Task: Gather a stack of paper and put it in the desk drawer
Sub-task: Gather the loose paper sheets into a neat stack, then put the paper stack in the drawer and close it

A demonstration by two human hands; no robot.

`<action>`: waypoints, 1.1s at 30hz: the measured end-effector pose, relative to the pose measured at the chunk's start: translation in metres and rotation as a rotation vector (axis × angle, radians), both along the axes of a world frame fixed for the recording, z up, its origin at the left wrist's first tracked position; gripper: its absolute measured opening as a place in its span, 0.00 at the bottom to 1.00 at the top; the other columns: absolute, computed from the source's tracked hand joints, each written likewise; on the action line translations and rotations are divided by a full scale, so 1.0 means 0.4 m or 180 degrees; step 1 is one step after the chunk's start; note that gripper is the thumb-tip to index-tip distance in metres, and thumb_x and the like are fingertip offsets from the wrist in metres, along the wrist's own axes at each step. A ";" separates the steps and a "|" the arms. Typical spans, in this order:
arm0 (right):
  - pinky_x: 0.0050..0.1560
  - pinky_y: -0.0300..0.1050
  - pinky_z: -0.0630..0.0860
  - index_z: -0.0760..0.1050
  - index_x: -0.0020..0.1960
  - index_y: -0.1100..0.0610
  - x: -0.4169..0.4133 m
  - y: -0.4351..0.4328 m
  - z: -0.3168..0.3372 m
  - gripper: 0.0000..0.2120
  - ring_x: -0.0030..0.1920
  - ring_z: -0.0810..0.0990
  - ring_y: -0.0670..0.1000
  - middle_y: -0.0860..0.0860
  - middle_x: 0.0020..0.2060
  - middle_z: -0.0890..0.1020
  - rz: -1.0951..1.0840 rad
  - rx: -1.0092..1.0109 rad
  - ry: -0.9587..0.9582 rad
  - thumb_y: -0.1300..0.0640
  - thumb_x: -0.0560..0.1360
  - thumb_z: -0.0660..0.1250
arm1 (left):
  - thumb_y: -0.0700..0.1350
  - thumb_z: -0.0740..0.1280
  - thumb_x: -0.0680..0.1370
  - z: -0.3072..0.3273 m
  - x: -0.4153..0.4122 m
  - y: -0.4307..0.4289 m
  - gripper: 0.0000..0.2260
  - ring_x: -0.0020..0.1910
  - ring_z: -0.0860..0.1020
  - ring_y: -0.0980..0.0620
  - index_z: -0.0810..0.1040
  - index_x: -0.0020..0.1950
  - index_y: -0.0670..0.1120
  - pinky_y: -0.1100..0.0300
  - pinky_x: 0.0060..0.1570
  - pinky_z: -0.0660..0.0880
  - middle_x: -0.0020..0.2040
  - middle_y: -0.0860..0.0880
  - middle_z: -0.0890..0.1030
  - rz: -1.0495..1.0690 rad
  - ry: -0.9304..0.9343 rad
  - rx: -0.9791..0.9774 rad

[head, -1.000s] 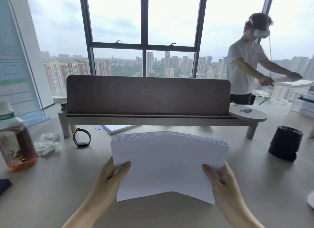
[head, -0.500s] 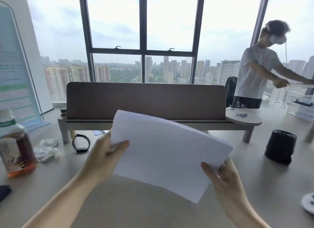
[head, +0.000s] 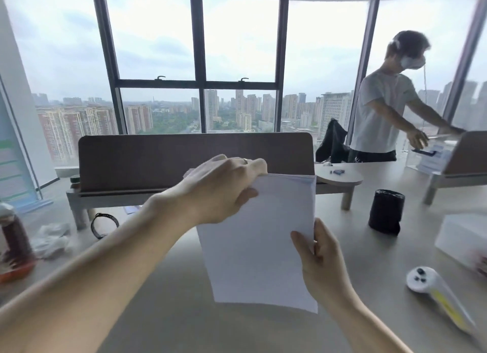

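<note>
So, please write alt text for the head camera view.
Two bare hands hold a white paper stack upright above a grey desk: left hand at its top edge, right hand at its right edge.

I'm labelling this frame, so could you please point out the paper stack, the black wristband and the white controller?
paper stack [head: 257,247], head view, front sheet's middle
black wristband [head: 101,226], head view, left of loop
white controller [head: 421,280], head view, round head

One paper stack [head: 259,236], two hands. One bottle [head: 14,244], one watch [head: 104,225], one black cylinder [head: 386,211]. One controller [head: 434,287].
</note>
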State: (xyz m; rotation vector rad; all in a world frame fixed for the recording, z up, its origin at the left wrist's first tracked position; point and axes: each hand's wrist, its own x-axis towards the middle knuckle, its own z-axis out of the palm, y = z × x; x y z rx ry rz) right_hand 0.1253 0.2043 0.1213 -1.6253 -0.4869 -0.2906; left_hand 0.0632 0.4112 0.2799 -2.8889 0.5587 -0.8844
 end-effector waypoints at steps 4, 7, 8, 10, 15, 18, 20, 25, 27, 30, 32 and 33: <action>0.57 0.53 0.80 0.78 0.55 0.54 -0.011 -0.071 -0.027 0.05 0.53 0.86 0.57 0.50 0.50 0.88 -0.0140 0.0036 0.0115 0.61 0.82 0.64 | 0.55 0.77 0.71 -0.183 0.000 0.052 0.37 0.72 0.68 0.53 0.64 0.76 0.53 0.51 0.68 0.65 0.73 0.55 0.71 0.0344 -0.0349 -0.2161; 0.53 0.56 0.81 0.75 0.53 0.60 -0.016 -0.107 -0.035 0.05 0.51 0.84 0.64 0.56 0.49 0.86 -0.0144 0.0011 0.0098 0.58 0.82 0.64 | 0.51 0.76 0.75 -0.348 0.001 0.028 0.33 0.72 0.73 0.52 0.66 0.76 0.53 0.54 0.67 0.74 0.71 0.56 0.77 -0.0311 0.1067 -0.4162; 0.51 0.53 0.81 0.74 0.52 0.61 -0.023 -0.119 -0.033 0.04 0.47 0.84 0.60 0.55 0.48 0.87 -0.0149 0.0012 0.0105 0.60 0.82 0.64 | 0.45 0.72 0.79 -0.388 0.005 0.001 0.22 0.68 0.78 0.48 0.73 0.72 0.50 0.58 0.60 0.78 0.65 0.53 0.83 -0.0507 0.1281 -0.4476; 0.44 0.46 0.77 0.73 0.50 0.62 -0.038 -0.167 -0.023 0.05 0.39 0.80 0.49 0.55 0.42 0.84 -0.0201 -0.0009 0.0091 0.61 0.82 0.64 | 0.37 0.64 0.82 -0.420 0.010 -0.077 0.11 0.61 0.83 0.44 0.80 0.63 0.45 0.60 0.51 0.82 0.57 0.49 0.87 -0.0657 0.1348 -0.4856; 0.46 0.49 0.72 0.76 0.53 0.57 -0.079 -0.411 0.062 0.02 0.44 0.79 0.51 0.62 0.46 0.85 -0.0571 0.0118 0.0213 0.61 0.82 0.65 | 0.39 0.63 0.83 -0.343 0.052 -0.300 0.09 0.55 0.85 0.45 0.78 0.61 0.46 0.46 0.54 0.80 0.56 0.47 0.86 -0.1078 0.1226 -0.4459; 0.54 0.53 0.79 0.80 0.57 0.52 -0.138 -0.615 0.152 0.12 0.49 0.85 0.54 0.49 0.45 0.90 -0.0883 0.0444 0.0415 0.66 0.81 0.65 | 0.38 0.62 0.83 -0.279 0.046 -0.501 0.08 0.49 0.85 0.51 0.78 0.58 0.47 0.52 0.49 0.82 0.51 0.52 0.87 -0.1586 0.1532 -0.4489; 0.53 0.54 0.82 0.80 0.60 0.56 -0.204 -0.756 0.194 0.11 0.47 0.86 0.57 0.52 0.48 0.90 -0.1050 0.0505 0.0692 0.66 0.81 0.65 | 0.37 0.61 0.83 -0.279 0.031 -0.647 0.08 0.46 0.85 0.51 0.78 0.57 0.47 0.52 0.48 0.83 0.47 0.53 0.87 -0.1749 0.1906 -0.4737; 0.51 0.54 0.83 0.82 0.60 0.58 -0.420 -1.063 0.132 0.10 0.51 0.88 0.58 0.57 0.53 0.89 -0.1392 -0.0223 0.1805 0.58 0.80 0.68 | 0.39 0.64 0.81 -0.419 -0.062 -0.985 0.08 0.49 0.85 0.36 0.76 0.59 0.40 0.40 0.48 0.84 0.56 0.37 0.84 -0.1383 0.3298 -0.5636; 0.58 0.60 0.82 0.82 0.62 0.61 -0.494 -1.152 0.074 0.11 0.53 0.89 0.61 0.59 0.54 0.89 -0.1556 -0.0500 0.2312 0.62 0.81 0.66 | 0.37 0.63 0.81 -0.489 -0.120 -1.088 0.07 0.39 0.85 0.43 0.76 0.58 0.40 0.50 0.37 0.84 0.48 0.40 0.85 -0.1114 0.3771 -0.5677; 0.63 0.66 0.79 0.81 0.63 0.62 -0.564 -1.255 -0.010 0.11 0.54 0.88 0.63 0.60 0.53 0.89 -0.1871 -0.0876 0.2883 0.64 0.82 0.66 | 0.41 0.62 0.82 -0.607 -0.195 -1.190 0.08 0.44 0.85 0.47 0.77 0.58 0.44 0.51 0.43 0.84 0.50 0.45 0.86 -0.0734 0.4302 -0.5081; 0.61 0.65 0.80 0.82 0.60 0.61 -0.591 -1.302 -0.059 0.10 0.52 0.89 0.62 0.58 0.51 0.90 -0.1977 -0.1158 0.3165 0.64 0.81 0.67 | 0.43 0.62 0.81 -0.664 -0.225 -1.219 0.08 0.46 0.86 0.50 0.81 0.55 0.47 0.55 0.44 0.83 0.49 0.50 0.87 -0.0630 0.4571 -0.4378; 0.60 0.64 0.81 0.83 0.58 0.62 -0.597 -1.320 -0.081 0.09 0.50 0.90 0.61 0.58 0.49 0.90 -0.2017 -0.1289 0.3248 0.65 0.80 0.67 | 0.44 0.63 0.81 -0.687 -0.230 -1.222 0.08 0.44 0.86 0.51 0.82 0.52 0.48 0.55 0.43 0.84 0.47 0.51 0.87 -0.0623 0.4699 -0.4015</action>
